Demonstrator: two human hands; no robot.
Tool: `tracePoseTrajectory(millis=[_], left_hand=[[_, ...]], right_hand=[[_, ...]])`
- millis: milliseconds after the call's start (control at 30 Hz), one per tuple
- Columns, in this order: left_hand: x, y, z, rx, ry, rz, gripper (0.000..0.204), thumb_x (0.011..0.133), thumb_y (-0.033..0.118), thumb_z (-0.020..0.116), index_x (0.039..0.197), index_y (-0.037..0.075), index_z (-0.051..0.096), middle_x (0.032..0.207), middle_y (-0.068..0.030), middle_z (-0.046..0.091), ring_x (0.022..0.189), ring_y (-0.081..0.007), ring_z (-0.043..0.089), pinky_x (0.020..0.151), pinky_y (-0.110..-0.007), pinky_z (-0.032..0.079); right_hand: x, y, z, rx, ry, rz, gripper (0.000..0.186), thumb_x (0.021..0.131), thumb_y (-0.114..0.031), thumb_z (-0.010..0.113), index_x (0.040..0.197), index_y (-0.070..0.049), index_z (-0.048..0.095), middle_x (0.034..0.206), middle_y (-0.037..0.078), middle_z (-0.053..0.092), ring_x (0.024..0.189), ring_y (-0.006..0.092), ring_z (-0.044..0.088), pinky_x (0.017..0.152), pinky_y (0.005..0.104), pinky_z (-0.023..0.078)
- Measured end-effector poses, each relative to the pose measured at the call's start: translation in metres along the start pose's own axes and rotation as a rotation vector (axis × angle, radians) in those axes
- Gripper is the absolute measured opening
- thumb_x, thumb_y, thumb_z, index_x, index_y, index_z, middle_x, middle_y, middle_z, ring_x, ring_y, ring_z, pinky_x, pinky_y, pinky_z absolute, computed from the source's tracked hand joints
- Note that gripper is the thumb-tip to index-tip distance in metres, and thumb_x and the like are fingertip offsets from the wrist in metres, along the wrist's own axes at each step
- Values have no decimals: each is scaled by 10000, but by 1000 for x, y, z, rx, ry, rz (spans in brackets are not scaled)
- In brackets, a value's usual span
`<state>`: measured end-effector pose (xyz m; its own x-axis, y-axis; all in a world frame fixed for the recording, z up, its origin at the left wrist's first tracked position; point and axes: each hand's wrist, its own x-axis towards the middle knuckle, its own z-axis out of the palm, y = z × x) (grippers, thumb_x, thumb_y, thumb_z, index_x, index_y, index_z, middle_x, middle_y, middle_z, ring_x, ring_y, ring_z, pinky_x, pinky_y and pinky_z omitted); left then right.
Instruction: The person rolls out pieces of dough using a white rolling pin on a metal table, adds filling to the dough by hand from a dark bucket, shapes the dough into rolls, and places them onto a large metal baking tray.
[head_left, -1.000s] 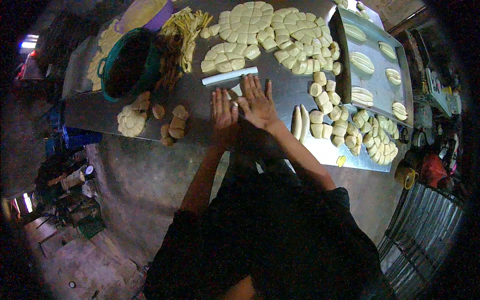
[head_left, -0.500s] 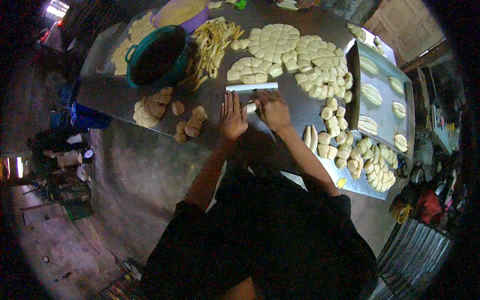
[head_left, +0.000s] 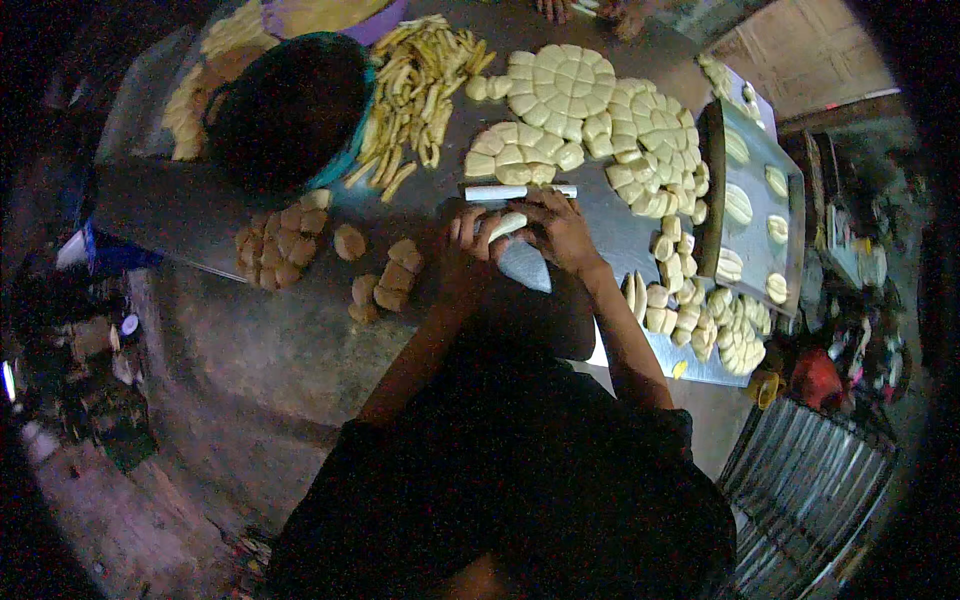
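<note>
My left hand (head_left: pixel 470 240) has its fingers curled at a small pale elongated dough piece (head_left: pixel 507 224). My right hand (head_left: pixel 555 225) is closed over the same piece from the right, the two hands close together above the steel tabletop (head_left: pixel 625 245). A white rolling rod (head_left: pixel 495 192) lies just beyond my fingertips. Beside my right hand are a column of dough lumps (head_left: pixel 668 255) and two long dough pieces (head_left: pixel 634 295). Cut dough rounds (head_left: pixel 560 85) lie behind the rod, and more lumps (head_left: pixel 280 250) sit to the left of my left hand.
A teal tub (head_left: pixel 358 135), a purple basin (head_left: pixel 380 20) and a pile of dough strips (head_left: pixel 425 80) fill the back left. A metal tray (head_left: pixel 775 245) with shaped dough stands at the right. Another person's hands (head_left: pixel 620 15) are at the far edge. A corrugated sheet (head_left: pixel 810 480) is at lower right.
My hands have gone from flattened with extended fingers to curled together round the dough piece. The view has swung slightly, and another person's hands now show at the table's far edge.
</note>
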<state>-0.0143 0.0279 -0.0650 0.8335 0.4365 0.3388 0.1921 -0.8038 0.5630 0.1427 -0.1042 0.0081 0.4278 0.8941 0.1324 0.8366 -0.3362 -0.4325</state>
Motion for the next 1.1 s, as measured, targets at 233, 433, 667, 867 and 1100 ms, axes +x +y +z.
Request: tracePoseTrajectory(millis=[233, 433, 667, 867, 1100], left_hand=[[69, 6, -55, -578, -735, -311, 268, 1058, 284, 526, 1069, 36, 627, 926, -152, 651, 847, -290, 643, 719, -389, 488], [107, 63, -22, -721, -1212, 405, 204, 964, 143, 635, 1145, 58, 673, 1042, -137, 672, 1018, -307, 662, 887, -397, 520], [144, 148, 102, -682, -1149, 1204, 259, 838, 157, 744, 1085, 90, 701, 1052, -116, 687, 1051, -339, 644, 939, -419, 527], [147, 182, 134, -652, -1331, 1020, 425, 727, 35, 823, 1116, 68, 655, 1173, -126, 611, 1128, -347, 603, 993, -436, 503], [161, 214, 166, -511, -1573, 1361, 471, 724, 13, 776, 1177, 75, 662, 1161, -136, 625, 1161, -349, 589, 995, -416, 490]], right_hand=[[-33, -46, -22, 973, 14, 633, 408, 1070, -402, 519, 1180, -35, 658, 920, 30, 631, 859, 165, 579, 783, 321, 491], [-150, -101, 9, 1133, 525, 1142, 371, 1064, -308, 526, 1286, -24, 614, 1076, 62, 652, 973, 146, 581, 863, 283, 479], [-169, -102, 38, 323, 1029, 1454, 277, 880, -44, 743, 1146, -37, 663, 1139, 128, 706, 1017, 302, 701, 871, 395, 572], [-173, -100, 41, -120, 1022, 1592, 363, 826, -72, 789, 1166, -66, 663, 1010, 130, 618, 897, 280, 605, 817, 385, 520], [-218, -90, 9, 109, 758, 1466, 357, 848, 54, 706, 1189, 18, 607, 999, 158, 585, 841, 304, 623, 777, 386, 527]])
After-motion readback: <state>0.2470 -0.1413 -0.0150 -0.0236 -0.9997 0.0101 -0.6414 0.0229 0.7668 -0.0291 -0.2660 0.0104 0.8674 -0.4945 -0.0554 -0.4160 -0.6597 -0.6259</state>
